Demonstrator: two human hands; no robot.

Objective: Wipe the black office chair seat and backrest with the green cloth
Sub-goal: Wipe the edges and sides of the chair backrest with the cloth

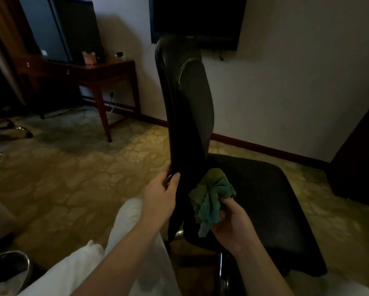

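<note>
The black office chair stands in front of me, its tall backrest seen edge-on and its seat spreading to the right. My left hand grips the lower left edge of the backrest, thumb on the near side. My right hand holds the bunched green cloth, which touches the backrest low down where it meets the seat. My right palm lies partly hidden behind the cloth.
A wooden desk stands at the back left with small items on top. A dark wall-mounted screen hangs behind the chair. Patterned carpet covers the floor. A dark cabinet is at the right. My white-trousered legs are at the bottom.
</note>
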